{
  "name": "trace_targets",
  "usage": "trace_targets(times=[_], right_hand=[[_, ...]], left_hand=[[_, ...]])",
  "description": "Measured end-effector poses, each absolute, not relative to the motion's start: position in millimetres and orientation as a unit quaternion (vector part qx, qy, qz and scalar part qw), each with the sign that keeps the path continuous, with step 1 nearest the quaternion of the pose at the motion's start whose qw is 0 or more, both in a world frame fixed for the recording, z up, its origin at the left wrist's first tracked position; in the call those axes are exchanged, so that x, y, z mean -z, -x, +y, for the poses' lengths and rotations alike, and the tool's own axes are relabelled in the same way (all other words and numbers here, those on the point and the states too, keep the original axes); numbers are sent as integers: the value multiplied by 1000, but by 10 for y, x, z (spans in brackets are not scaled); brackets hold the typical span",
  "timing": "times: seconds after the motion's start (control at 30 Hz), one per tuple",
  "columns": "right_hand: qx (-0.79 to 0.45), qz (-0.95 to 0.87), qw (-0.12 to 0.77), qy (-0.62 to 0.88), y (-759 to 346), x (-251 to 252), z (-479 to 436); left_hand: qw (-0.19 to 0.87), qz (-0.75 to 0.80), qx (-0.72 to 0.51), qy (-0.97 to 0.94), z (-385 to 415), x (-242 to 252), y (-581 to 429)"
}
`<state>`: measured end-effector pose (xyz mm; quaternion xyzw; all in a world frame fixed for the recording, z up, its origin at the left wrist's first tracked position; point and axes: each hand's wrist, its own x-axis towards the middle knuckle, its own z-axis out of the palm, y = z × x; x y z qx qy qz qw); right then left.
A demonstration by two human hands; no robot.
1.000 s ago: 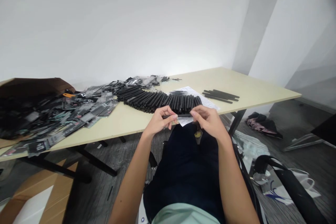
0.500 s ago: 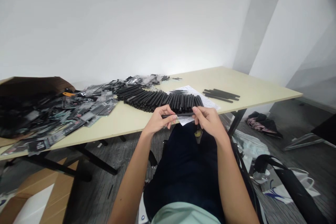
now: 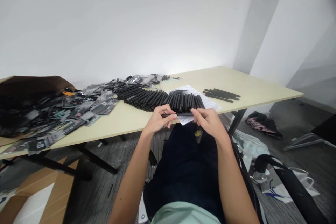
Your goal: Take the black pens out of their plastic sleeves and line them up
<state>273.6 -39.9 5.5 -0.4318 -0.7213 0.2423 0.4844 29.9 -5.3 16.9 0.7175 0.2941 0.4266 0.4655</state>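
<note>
Along the front edge of a cream-topped table (image 3: 252, 89), a slim black rod (image 3: 181, 115) is held level between two hands, just in front of a long fanned row of black tubes (image 3: 157, 100). The left hand (image 3: 159, 120) is half closed, its fingers curled around the rod's left end and its thumb laid along the top. The right hand (image 3: 210, 122) is more open, with the rod's right end pinched between thumb and forefinger and the remaining fingers loosely bent. Both forearms are angled inward from the lower corners of the view, and the hands are held above a lap covered by dark trousers (image 3: 183, 171).

Beneath the row's right end lies a printed paper sheet (image 3: 202, 97), with a small bunch of thin black rods (image 3: 178, 91) placed on it. Farther right, a separate group of black rods (image 3: 222, 95) is laid on the tabletop, well apart from the hands. To the left, a heap of flat packaged items in clear and black packaging (image 3: 73, 110) is spread across the table and meets the row's left end. Beyond it stands an open brown cardboard box (image 3: 31, 84), filled with dark packets. On the carpeted floor at right, white carrier bags (image 3: 286, 185) and a dark bundle of cloth (image 3: 262, 126) are lying.
</note>
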Motion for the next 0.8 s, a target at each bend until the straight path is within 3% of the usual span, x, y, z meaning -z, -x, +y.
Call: trace_targets(times=[0.37, 0.6, 0.8], right_hand=[[-327, -679, 529, 390, -2739, -53, -422], [-224, -715, 489, 446, -2738, -37, -374], [-293, -694, 513, 412, -2757, -20, -383]], left_hand=[[456, 304, -450, -705, -58, -177, -331], [458, 315, -432, -710, -51, -158, -320], [462, 319, -430, -707, -52, -163, -337]])
